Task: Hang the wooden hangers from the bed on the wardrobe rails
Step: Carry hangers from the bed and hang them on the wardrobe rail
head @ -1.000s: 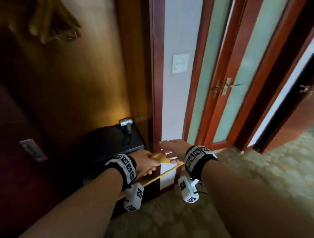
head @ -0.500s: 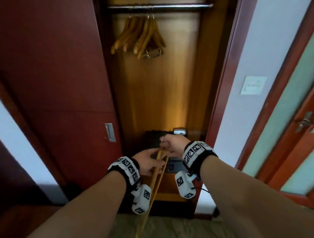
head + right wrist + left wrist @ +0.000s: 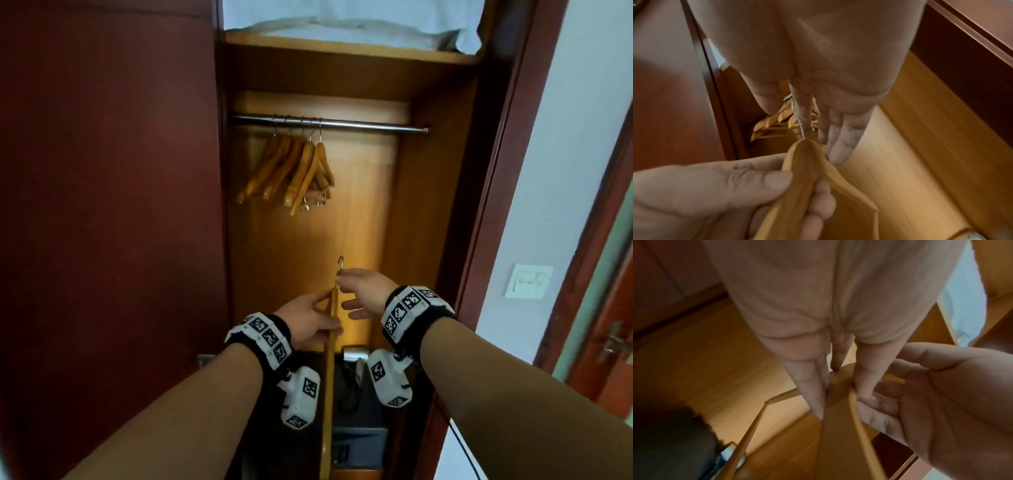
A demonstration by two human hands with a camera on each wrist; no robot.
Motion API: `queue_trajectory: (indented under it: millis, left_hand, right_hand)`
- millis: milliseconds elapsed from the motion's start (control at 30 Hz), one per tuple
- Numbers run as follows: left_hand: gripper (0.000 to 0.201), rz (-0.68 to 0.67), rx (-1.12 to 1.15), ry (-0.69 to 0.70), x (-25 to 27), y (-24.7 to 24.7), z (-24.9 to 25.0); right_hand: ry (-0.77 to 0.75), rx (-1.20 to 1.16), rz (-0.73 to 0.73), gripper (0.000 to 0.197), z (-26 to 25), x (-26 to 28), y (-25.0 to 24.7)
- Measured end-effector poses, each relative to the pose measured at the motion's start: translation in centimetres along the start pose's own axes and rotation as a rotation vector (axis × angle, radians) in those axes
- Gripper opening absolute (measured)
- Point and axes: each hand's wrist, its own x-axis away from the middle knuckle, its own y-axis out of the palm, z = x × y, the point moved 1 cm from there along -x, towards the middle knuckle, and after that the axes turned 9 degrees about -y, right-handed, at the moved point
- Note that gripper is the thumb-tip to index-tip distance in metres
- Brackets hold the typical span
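Observation:
The open wardrobe has a metal rail [image 3: 359, 125] with several wooden hangers [image 3: 294, 171] bunched at its left end. Well below the rail I hold one more wooden hanger [image 3: 329, 359] upright and edge-on, its metal hook [image 3: 340, 265] pointing up. My left hand [image 3: 308, 322] grips the wooden top of that hanger [image 3: 838, 410] between thumb and fingers. My right hand [image 3: 359, 294] pinches the hook's stem [image 3: 797, 120] with its fingertips, the other fingers spread out. In the right wrist view the hung hangers [image 3: 774, 123] show behind my fingers.
Folded white bedding [image 3: 342, 20] lies on the shelf above the rail. A dark red wardrobe door [image 3: 102, 205] stands on the left. A black safe [image 3: 359, 442] sits at the wardrobe's bottom. A light switch [image 3: 527, 281] and a door handle [image 3: 613, 342] are on the right. The rail's right half is bare.
The view swung from the hallway doors onto the wardrobe and tilted up. Both hands lifted the hanger upright, and my right hand's lower fingers have spread off it.

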Motion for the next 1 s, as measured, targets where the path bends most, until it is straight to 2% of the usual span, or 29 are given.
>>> queue_trajectory:
  millis: [100, 233, 333, 433, 533, 600, 767, 833, 967, 1000]
  left_hand:
    - [0.055, 0.026, 0.045, 0.058, -2.9, -1.3, 3.1]
    - [0.045, 0.066, 0.108, 0.147, -5.7, -2.6, 7.0]
    - [0.061, 0.119, 0.15, 0.207, -7.3, -3.2, 10.2]
    - [0.058, 0.153, 0.173, 0.254, -8.7, -3.3, 13.0]
    - [0.036, 0.178, 0.166, 0.289, -9.9, -3.0, 15.5]
    - [0.016, 0.198, 0.146, 0.31, -10.6, -2.6, 17.1]
    - [0.017, 0.24, 0.043, 0.346, -13.3, -1.9, 21.6]
    - [0.02, 0.263, -0.001, 0.34, -14.2, -1.7, 23.6]
    - [0.009, 0.335, 0.007, 0.337, -15.4, -2.3, 27.1]
    - [0.011, 0.353, 0.029, 0.338, -15.4, -2.4, 27.8]
  right_hand:
    - [0.01, 0.027, 0.044, 0.054, -1.3, -2.2, -1.2]
    - [0.041, 0.076, 0.063, 0.049, -2.0, -4.3, -2.6]
    - [0.022, 0.056, 0.01, 0.045, -2.6, -5.6, -3.2]
    - [-0.014, -0.028, 0.003, 0.054, -3.2, -7.3, -4.1]
    - [-0.061, -0.072, -0.019, 0.063, -4.1, -9.0, -5.2]
    - [-0.115, -0.081, -0.055, 0.054, -5.0, -10.0, -6.2]
    - [-0.266, -0.138, -0.037, 0.035, -7.1, -13.7, -9.3]
    - [-0.324, -0.16, 0.01, 0.035, -7.7, -15.4, -10.6]
    - [-0.388, -0.156, 0.09, 0.039, -8.9, -19.1, -12.8]
    - [-0.406, -0.146, 0.093, 0.041, -9.2, -20.1, -13.2]
